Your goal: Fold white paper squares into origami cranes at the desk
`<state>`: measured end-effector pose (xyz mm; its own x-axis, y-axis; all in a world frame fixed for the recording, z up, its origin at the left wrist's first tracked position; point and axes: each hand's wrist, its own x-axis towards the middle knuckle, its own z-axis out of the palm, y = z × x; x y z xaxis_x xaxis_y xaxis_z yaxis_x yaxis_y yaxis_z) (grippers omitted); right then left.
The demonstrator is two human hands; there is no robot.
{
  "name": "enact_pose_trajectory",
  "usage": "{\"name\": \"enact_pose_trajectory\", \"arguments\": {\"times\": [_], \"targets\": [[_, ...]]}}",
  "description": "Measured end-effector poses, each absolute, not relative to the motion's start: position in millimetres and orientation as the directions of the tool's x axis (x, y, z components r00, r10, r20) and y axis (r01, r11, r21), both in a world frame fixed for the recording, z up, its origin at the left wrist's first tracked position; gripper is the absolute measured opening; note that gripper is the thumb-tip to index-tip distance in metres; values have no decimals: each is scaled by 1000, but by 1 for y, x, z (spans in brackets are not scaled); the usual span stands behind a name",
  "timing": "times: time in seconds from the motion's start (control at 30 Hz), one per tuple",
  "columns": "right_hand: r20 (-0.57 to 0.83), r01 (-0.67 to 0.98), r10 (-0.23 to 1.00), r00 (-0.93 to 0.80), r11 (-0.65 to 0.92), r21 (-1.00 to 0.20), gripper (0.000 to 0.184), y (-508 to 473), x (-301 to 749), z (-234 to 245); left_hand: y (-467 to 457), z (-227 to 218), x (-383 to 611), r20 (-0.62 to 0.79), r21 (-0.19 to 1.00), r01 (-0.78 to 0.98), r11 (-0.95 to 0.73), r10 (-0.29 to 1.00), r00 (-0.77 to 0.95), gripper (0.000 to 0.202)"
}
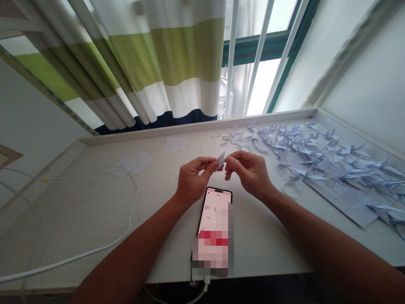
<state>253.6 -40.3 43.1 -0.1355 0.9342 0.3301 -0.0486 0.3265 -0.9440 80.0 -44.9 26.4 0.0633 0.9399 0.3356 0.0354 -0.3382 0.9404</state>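
Observation:
Between my hands, above the table, is a small piece of folded white paper (221, 158) with a pointed tip. My left hand (196, 175) pinches it between thumb and fingers. My right hand (248, 171) is closed at the paper's right side, thumb and forefinger together at its edge; the fingertips partly hide what they grip. A phone (215, 215) lies face up just below the hands, its screen lit and partly blurred out. Many folded paper cranes (284, 141) are heaped to the right of my right hand.
Flat paper sheets (142, 162) and another sheet (176, 143) lie at the left and back. A white cable (134, 207) curves over the table's left side. A printed sheet (343, 196) lies under the cranes. Raised edging (202, 126) borders the table before a curtain (186, 55).

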Motion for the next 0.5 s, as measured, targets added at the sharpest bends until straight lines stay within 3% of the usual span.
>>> {"name": "enact_pose_trajectory", "arguments": {"times": [0.33,0.5], "targets": [[385,78,897,-218,409,-909,26,-36,264,45,-44,34,74,310,949,6,-316,932,187,28],[380,-6,895,-233,389,-921,22,-34,262,46,-42,39,73,224,975,-63,-215,950,217,33]]}}
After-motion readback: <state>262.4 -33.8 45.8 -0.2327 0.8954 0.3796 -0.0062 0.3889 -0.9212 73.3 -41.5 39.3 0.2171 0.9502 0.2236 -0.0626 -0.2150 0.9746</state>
